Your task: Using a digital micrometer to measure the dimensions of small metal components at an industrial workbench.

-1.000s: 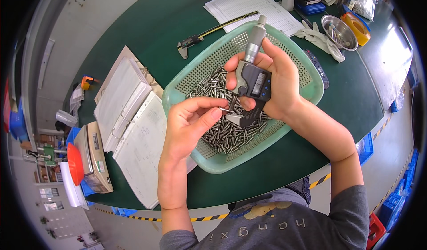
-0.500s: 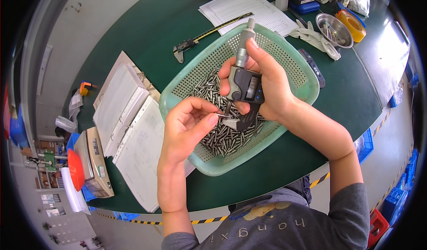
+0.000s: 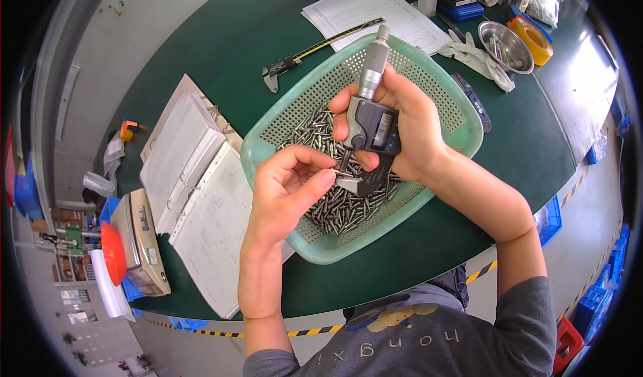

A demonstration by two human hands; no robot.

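Micrometer work sits over the basket: right hand (image 3: 408,126) wraps the frame of a digital micrometer (image 3: 372,119), thumb and forefinger up at the thimble near 12 o'clock, grip closed firmly around the tool. Left hand (image 3: 288,189) is pinched narrow, thumb and forefinger tips holding 1 small steel pin (image 3: 343,171) at the measuring gap, at about 8 o'clock from the micrometer's display. Both hands hover above the green mesh basket (image 3: 462,119), where a heap of like pins (image 3: 335,206) lies on the floor

To measure well, the pin looks best held square between the 2 faces, not tilted, with fingertips clear of the contact line. Thimble turning should probably be light so the pin is seated, not squeezed, and the display kept facing up for reading. Whether the faces already touch the pin I cannot tell

On the green bench top, a vernier caliper (image 3: 284,65) lies at 11 o'clock from the basket, an open ring binder (image 3: 194,182) at 9 o'clock, white gloves (image 3: 477,56) at 2 o'clock
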